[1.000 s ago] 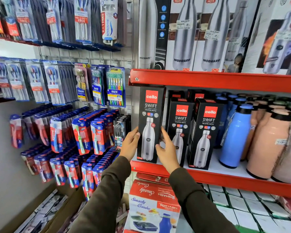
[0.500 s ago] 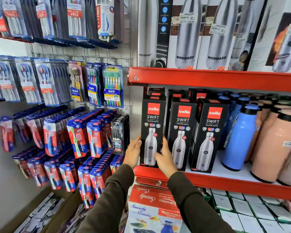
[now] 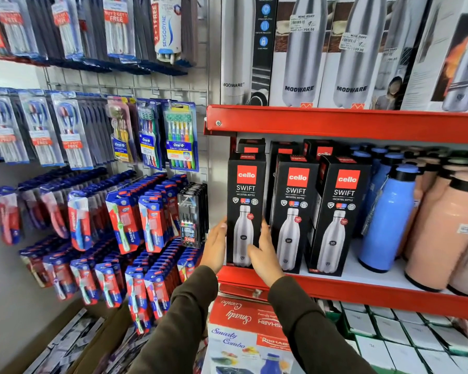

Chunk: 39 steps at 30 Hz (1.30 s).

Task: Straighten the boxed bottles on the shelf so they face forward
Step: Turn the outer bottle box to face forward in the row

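Here, at centre frame, the left box (image 3: 244,209) is seen standing upright on the red shelf (image 3: 362,292), its long axis vertical, its printed face turned outward toward the camera. It is bracketed low down by both hands: the left hand (image 3: 215,245) is laid flat against its left side, the right hand (image 3: 264,256) is spread over its lower right edge, with fingertips tucked into the gap beside the middle box (image 3: 295,211). The fingers of both hands are held fairly straight and loosely parted, pressed on the box rather than curled round it; whether it is truly gripped or only steadied cannot be told. The box thus lies between the palms, just above and ahead of the wrists, neither hand notably nearer. The middle box and the right box (image 3: 338,214) are noted just to the right, both angled slightly so that a left side panel shows. More boxes are stacked behind. It is judged that the left box is about squared, and that any further twist would be made about its vertical axis. The angled neighbours are probably to be handled next, being nearer the right hand.
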{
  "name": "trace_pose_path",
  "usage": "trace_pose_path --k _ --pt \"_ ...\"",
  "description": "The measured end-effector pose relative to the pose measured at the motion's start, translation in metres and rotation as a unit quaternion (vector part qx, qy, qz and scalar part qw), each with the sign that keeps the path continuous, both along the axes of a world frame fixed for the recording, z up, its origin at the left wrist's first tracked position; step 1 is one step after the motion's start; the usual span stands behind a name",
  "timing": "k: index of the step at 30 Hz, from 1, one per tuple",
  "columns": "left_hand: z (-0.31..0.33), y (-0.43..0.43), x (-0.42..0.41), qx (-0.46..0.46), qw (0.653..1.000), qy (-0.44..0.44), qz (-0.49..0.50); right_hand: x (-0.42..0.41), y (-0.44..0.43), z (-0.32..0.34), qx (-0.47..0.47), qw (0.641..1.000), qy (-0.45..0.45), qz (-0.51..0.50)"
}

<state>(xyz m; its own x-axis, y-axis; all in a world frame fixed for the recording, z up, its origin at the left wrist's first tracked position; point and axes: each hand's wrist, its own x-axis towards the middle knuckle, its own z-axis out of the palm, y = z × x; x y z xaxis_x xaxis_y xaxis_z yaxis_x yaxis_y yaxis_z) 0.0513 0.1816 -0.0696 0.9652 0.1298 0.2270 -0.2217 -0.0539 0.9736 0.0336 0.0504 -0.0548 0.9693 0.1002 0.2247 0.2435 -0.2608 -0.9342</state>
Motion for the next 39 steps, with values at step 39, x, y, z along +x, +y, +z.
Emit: trace_pose_path --k 39 --pt "0.002 -0.041 -0.05 -0.064 0.954 -0.178 0.233 -0.035 -0.046 -0.007 0.164 0.951 -0.196 -0.173"
